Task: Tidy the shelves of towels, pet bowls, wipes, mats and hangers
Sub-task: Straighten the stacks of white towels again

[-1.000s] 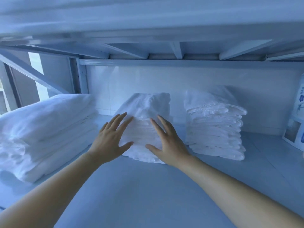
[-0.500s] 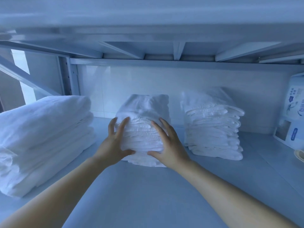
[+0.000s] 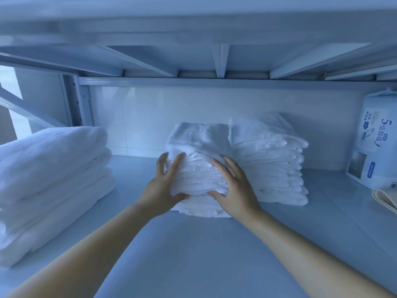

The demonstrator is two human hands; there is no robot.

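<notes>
The middle stack of small white towels (image 3: 197,160) is being pressed from both sides towards the back of the shelf (image 3: 193,254), a little ahead of the tiled back wall (image 3: 150,117). The left hand (image 3: 162,186) is being laid against the stack's left front corner, with its fingers straight and slightly spread and its thumb being pushed into the folds low down. The right hand (image 3: 235,188) is being held against the right front in the same manner, fingers straight and thumb low among the layers. The lowest layers are being left flat on the shelf beneath both thumbs.

The right side is being crowded by a second stack of towels (image 3: 270,160) standing just beside the first. Whether the two are touching cannot be told, as the gap is being hidden by the right hand's fingers. A pile of large folded towels (image 3: 51,181) is being kept well apart on the left, with bare shelf between.

At the far right a printed pack (image 3: 376,143) is being stood upright near the wall. A beige item (image 3: 386,200) in front of it is being cut off by the frame edge. The space above is being closed in by the ribbed underside of the upper shelf (image 3: 193,29).
</notes>
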